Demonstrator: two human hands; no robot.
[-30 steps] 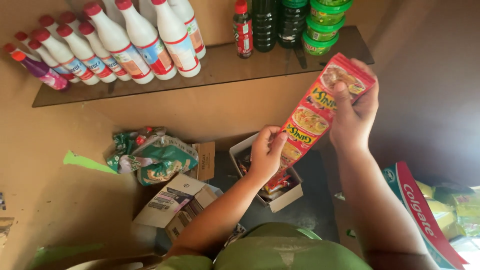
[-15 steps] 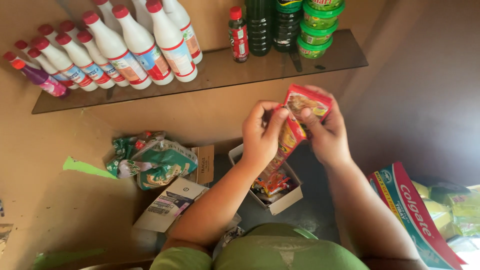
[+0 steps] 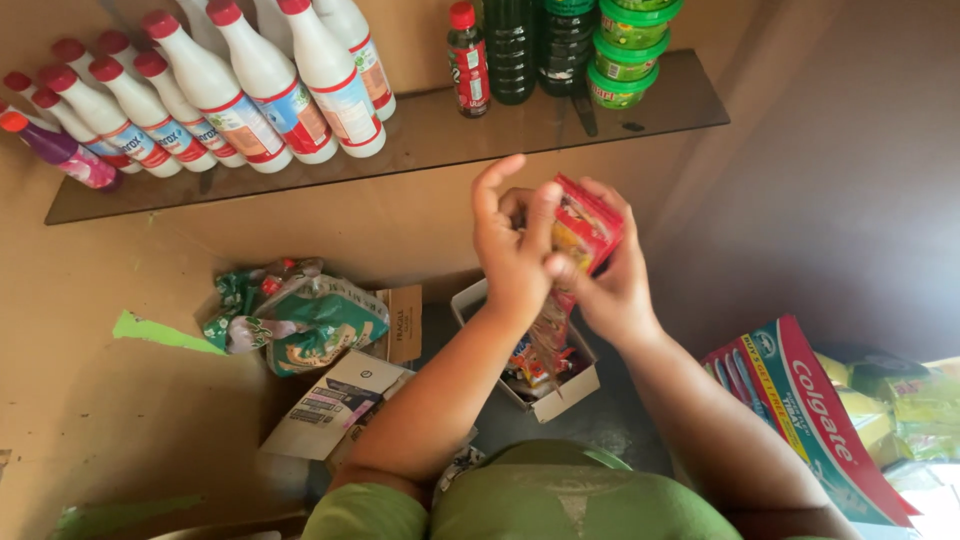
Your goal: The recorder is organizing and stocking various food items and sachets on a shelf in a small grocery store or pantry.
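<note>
Both my hands hold a strip of red and yellow food sachets (image 3: 582, 232) in front of me, folded up between them. My left hand (image 3: 512, 250) pinches its near side with the forefinger raised. My right hand (image 3: 606, 275) grips it from the right and below. The strip's lower end hangs down into a small white open box (image 3: 560, 392) that holds more sachets, directly beneath my hands.
A glass shelf (image 3: 430, 130) on the wall carries several white bottles with red caps (image 3: 270, 85), a purple bottle (image 3: 62, 152), dark bottles and green tubs (image 3: 625, 50). Green packets (image 3: 300, 320) and cardboard boxes (image 3: 335, 400) lie lower left. Red toothpaste cartons (image 3: 800, 410) stand right.
The sachet strip was stretched out long and held high at the right; my hands have since come together and folded it into a bunch lower, nearer the white box.
</note>
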